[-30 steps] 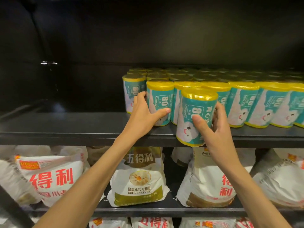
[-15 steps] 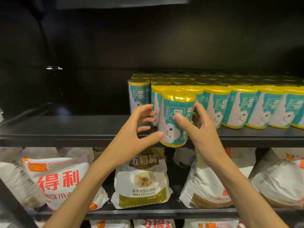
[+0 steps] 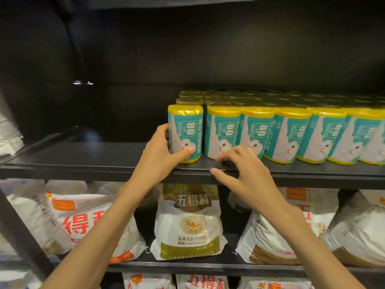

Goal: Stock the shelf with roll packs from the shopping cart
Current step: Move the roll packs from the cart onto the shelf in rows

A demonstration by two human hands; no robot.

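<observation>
A teal and yellow roll pack [image 3: 186, 132] stands upright at the left end of the front row on the dark shelf [image 3: 87, 157]. My left hand [image 3: 161, 152] grips its lower left side, thumb across the front. Several more roll packs [image 3: 291, 134] fill the shelf to the right and behind. My right hand [image 3: 241, 170] hovers at the shelf's front edge just below the second pack, fingers loosely curled and holding nothing. The shopping cart is out of sight.
The left half of the dark shelf is bare. On the shelf below lie white flour bags [image 3: 188, 222] with red and olive print. A black upright post [image 3: 18, 230] runs along the lower left.
The roll pack that my right hand held in front of the row now stands at the row's left end. My left hand took hold of it and my right hand let go.
</observation>
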